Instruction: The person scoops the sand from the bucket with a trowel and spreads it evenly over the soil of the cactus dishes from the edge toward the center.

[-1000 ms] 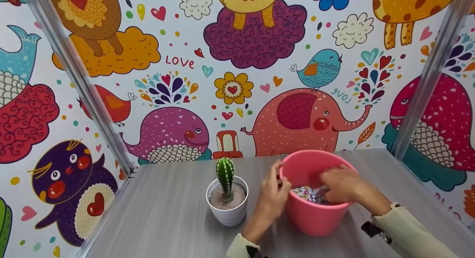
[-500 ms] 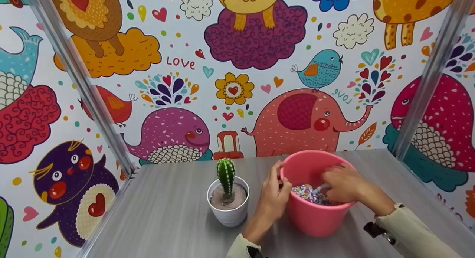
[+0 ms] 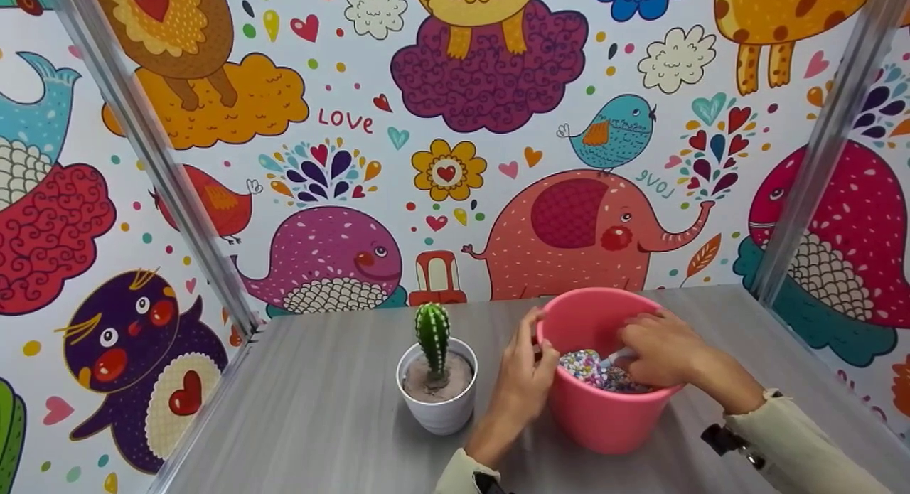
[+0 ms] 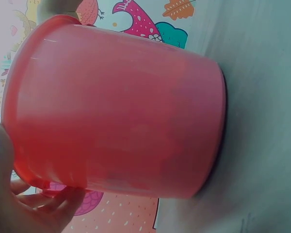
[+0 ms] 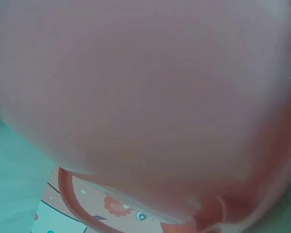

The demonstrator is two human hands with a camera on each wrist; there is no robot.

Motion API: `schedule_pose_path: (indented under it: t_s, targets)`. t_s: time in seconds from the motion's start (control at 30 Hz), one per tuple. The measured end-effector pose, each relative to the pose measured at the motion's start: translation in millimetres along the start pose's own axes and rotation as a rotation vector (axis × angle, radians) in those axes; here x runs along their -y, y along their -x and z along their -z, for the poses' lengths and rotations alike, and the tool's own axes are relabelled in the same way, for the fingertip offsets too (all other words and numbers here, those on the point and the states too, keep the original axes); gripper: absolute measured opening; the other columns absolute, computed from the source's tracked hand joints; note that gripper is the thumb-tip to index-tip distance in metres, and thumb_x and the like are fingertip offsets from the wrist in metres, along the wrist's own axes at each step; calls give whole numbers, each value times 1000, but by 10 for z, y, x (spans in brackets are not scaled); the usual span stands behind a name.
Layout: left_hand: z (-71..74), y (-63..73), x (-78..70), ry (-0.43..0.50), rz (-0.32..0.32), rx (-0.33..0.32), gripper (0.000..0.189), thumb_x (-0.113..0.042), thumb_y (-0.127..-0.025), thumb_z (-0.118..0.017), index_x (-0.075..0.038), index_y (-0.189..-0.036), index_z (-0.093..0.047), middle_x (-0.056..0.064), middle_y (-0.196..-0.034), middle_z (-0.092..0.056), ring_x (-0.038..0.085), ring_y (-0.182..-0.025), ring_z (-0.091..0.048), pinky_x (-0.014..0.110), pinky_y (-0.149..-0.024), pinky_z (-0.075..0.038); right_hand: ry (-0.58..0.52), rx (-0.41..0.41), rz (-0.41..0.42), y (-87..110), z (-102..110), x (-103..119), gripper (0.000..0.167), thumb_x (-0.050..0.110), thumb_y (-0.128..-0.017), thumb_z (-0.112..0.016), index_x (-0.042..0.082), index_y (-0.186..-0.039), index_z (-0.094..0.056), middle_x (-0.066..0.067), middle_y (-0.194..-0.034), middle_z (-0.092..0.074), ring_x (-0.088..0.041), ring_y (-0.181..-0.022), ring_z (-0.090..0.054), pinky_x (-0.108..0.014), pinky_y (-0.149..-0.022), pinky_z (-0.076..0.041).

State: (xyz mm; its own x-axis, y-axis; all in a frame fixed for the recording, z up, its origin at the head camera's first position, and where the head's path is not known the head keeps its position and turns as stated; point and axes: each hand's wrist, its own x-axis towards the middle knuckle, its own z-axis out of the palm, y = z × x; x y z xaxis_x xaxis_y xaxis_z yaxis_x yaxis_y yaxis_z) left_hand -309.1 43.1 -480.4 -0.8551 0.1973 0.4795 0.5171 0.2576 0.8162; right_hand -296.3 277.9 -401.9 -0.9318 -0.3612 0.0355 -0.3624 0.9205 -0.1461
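Observation:
A pink bucket (image 3: pixel 608 423) stands on the table, holding small multicoloured beads (image 3: pixel 629 384). My left hand (image 3: pixel 519 377) grips its left rim; in the left wrist view this hand's fingers (image 4: pixel 70 201) reach round the rim beside the bucket's wall (image 4: pixel 121 107). Inside the opening, my right hand (image 3: pixel 661 348) pinches the pale handle of a scoop (image 3: pixel 620 357), whose head is heaped with beads at the left of the bucket. The right fingertips are hidden behind the hand. Only the bucket's blurred wall (image 5: pixel 145 97) fills most of the right wrist view.
Left of the bucket, a green cactus (image 3: pixel 432 341) rises from a white pot (image 3: pixel 439 414) close to my left forearm. Behind the grey table (image 3: pixel 320 409) is a cartoon-printed wall (image 3: pixel 341 167), with metal posts at both corners.
My right hand has shifted slightly right inside the bucket, and the scoop's heaped head now shows more plainly above the other beads. The left hand, bucket and cactus pot stay put.

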Motion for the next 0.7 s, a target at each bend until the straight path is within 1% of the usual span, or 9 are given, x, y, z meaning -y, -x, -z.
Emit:
schedule_pose_path:
  t_s: [0.23, 0.33, 0.4, 0.5, 0.6, 0.7]
  targets:
    - [4, 14, -5, 2, 22, 15, 59, -25, -105, -54, -13, -162, -43, 8, -158, -56, 26, -133, -69, 35, -107, -59, -14, -23, 6, 26, 25, 10, 15, 22, -81, -88, 17, -92, -80, 4, -90, -71, -21, -91, -63, -75, -114, -38]
    - [-1, 19, -7, 8, 25, 20, 60, -26, -105, -55, -14, -162, -43, 7, -161, -54, 26, -135, -68, 37, -106, -60, -16, -30, 3, 33, 37, 13, 12, 22, -81, -88, 19, -90, -81, 6, -89, -71, -20, -92, -64, -75, -113, -38]
    - [-7, 17, -5, 9, 22, 18, 59, -26, -105, -56, -14, -162, -43, 8, -160, -55, 27, -135, -68, 37, -106, -60, -26, -33, 2, 41, 51, 8, 11, 23, -82, -88, 21, -91, -81, 7, -90, -72, -19, -93, -64, -72, -109, -40]
    - [-13, 11, 1, 7, 8, 8, 57, -25, -106, -55, -12, -161, -44, 9, -161, -55, 27, -134, -68, 38, -107, -60, -43, -40, 5, 62, 86, -14, 12, 29, -83, -89, 23, -92, -82, 9, -90, -73, -16, -93, -63, -61, -96, -44]
    - [-9, 13, 0, 8, 16, 9, 57, -25, -106, -55, -13, -161, -44, 9, -160, -55, 25, -135, -67, 38, -108, -59, -61, -52, 7, 91, 129, -51, 17, 35, -84, -89, 23, -96, -83, 10, -94, -76, -16, -96, -65, -56, -91, -43]
    - [-1, 14, -10, 10, 23, 9, 56, -23, -107, -55, -14, -161, -44, 8, -161, -55, 25, -136, -66, 39, -109, -58, -68, -78, 10, 123, 161, -94, 22, 36, -85, -89, 22, -100, -82, 9, -96, -77, -16, -97, -66, -55, -91, -45]
